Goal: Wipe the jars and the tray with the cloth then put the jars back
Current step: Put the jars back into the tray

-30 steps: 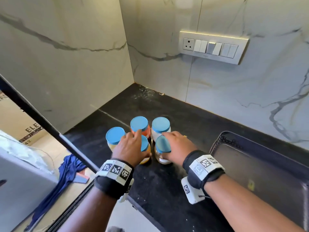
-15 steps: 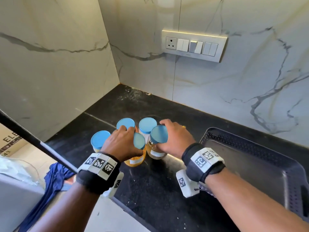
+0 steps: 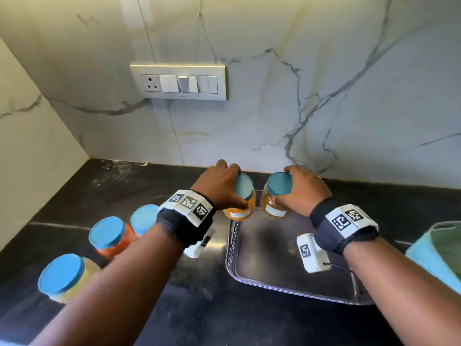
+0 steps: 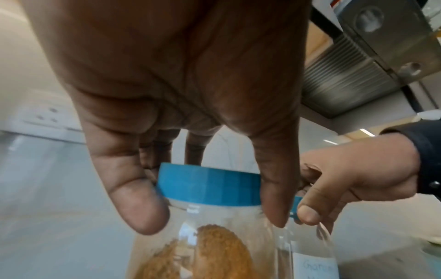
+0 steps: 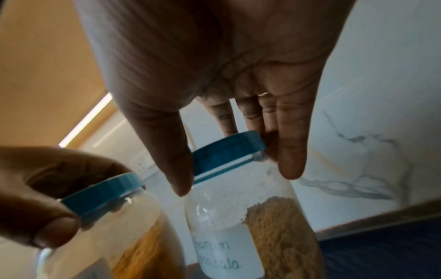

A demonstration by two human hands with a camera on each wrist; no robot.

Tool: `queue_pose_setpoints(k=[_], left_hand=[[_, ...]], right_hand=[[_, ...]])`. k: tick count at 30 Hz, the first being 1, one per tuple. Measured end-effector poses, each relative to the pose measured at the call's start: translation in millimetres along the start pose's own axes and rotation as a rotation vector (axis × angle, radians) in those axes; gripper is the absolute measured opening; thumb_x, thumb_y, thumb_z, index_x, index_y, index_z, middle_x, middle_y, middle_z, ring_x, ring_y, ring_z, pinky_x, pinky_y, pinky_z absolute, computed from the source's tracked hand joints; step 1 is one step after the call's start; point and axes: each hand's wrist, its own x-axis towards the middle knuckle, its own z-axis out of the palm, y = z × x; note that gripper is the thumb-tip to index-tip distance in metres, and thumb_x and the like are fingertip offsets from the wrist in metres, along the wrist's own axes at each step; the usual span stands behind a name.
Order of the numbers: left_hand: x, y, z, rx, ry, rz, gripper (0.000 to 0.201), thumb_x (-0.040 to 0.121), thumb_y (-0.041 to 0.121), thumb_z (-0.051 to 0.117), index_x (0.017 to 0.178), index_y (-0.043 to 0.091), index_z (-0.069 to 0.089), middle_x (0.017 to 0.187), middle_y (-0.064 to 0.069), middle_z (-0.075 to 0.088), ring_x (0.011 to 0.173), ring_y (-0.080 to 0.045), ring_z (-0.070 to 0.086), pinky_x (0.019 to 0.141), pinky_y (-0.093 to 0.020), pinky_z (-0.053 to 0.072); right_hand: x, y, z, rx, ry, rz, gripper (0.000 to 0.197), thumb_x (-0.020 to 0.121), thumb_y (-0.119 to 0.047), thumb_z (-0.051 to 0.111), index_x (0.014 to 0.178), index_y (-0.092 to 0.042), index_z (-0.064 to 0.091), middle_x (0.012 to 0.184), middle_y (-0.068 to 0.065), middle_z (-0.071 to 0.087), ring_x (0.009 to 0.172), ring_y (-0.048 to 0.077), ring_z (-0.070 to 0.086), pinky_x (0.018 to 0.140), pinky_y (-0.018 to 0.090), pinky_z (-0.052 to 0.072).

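My left hand [image 3: 235, 186] grips the blue lid of a jar of orange-yellow powder [image 3: 239, 211] from above. My right hand [image 3: 290, 187] grips the lid of a labelled jar of brown powder [image 3: 274, 208] the same way. Both jars are tilted side by side over the far left end of the metal tray [image 3: 287, 278]; I cannot tell whether they touch it. In the left wrist view thumb and fingers clamp the lid [image 4: 210, 185]. The right wrist view shows the labelled jar [image 5: 229, 251] and the other jar [image 5: 133, 251]. A light blue and green cloth [image 3: 439, 255] lies right of the tray.
Three more blue-lidded jars stand on the black counter left of the tray: a pale one [image 3: 62, 275], a red one [image 3: 109, 236] and one [image 3: 144, 218] partly behind my left wrist. A marble wall with a switch plate [image 3: 178, 82] closes off the back.
Both hands have lifted a jar each out of the cluster on the counter and carried them right, to the far end of the tray. Three jars stay behind on the left.
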Motion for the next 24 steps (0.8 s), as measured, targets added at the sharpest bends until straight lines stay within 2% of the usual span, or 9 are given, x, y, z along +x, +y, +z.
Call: queue_pose_setpoints(k=[3, 7, 12, 18, 20, 24], left_hand=[[31, 21, 28, 0.034, -0.086, 0.07, 0.085, 0.067, 0.057, 0.084, 0.134, 0.015, 0.054, 0.125, -0.013, 0.054, 0.11, -0.034, 0.061, 0.093, -0.039, 0.052], [55, 35, 56, 0.087, -0.168, 0.114, 0.083, 0.067, 0.057, 0.086, 0.131, 0.015, 0.055, 0.125, -0.015, 0.053, 0.109, -0.037, 0.061, 0.091, -0.04, 0.051], [66, 43, 72, 0.112, -0.197, 0.145, 0.086, 0.068, 0.055, 0.087, 0.133, 0.012, 0.052, 0.126, -0.016, 0.051, 0.109, -0.037, 0.061, 0.089, -0.039, 0.05], [70, 45, 79, 0.118, -0.198, 0.156, 0.087, 0.069, 0.057, 0.085, 0.137, 0.014, 0.051, 0.127, -0.014, 0.051, 0.11, -0.035, 0.061, 0.091, -0.04, 0.052], [69, 45, 81, 0.129, -0.183, 0.175, 0.094, 0.069, 0.061, 0.083, 0.144, 0.018, 0.046, 0.13, -0.012, 0.051, 0.114, -0.034, 0.06, 0.094, -0.042, 0.053], [64, 45, 80, 0.161, -0.167, 0.184, 0.112, 0.069, 0.067, 0.08, 0.159, 0.032, 0.022, 0.141, -0.007, 0.05, 0.124, -0.032, 0.058, 0.094, -0.045, 0.055]], right_hand=[[4, 23, 8, -0.019, -0.013, 0.055, 0.077, 0.073, -0.038, 0.081, 0.14, -0.016, 0.049, 0.137, 0.013, 0.057, 0.125, 0.033, 0.055, 0.102, 0.038, 0.047], [5, 43, 19, -0.047, -0.062, 0.101, 0.081, 0.077, -0.034, 0.081, 0.147, -0.019, 0.042, 0.142, 0.012, 0.051, 0.13, 0.032, 0.052, 0.106, 0.036, 0.043], [4, 54, 25, -0.062, -0.096, 0.1, 0.079, 0.076, -0.03, 0.08, 0.146, -0.022, 0.044, 0.138, 0.012, 0.052, 0.126, 0.033, 0.055, 0.106, 0.038, 0.046], [-1, 60, 28, -0.043, -0.095, 0.106, 0.08, 0.077, -0.027, 0.079, 0.148, -0.021, 0.042, 0.14, 0.012, 0.05, 0.128, 0.033, 0.054, 0.107, 0.037, 0.044], [-2, 60, 27, -0.038, -0.096, 0.101, 0.082, 0.078, -0.028, 0.079, 0.149, -0.021, 0.04, 0.141, 0.013, 0.05, 0.128, 0.033, 0.053, 0.108, 0.038, 0.044], [-3, 59, 25, -0.071, -0.127, 0.102, 0.088, 0.076, -0.032, 0.082, 0.151, -0.022, 0.036, 0.142, 0.012, 0.048, 0.129, 0.033, 0.053, 0.108, 0.039, 0.044]])
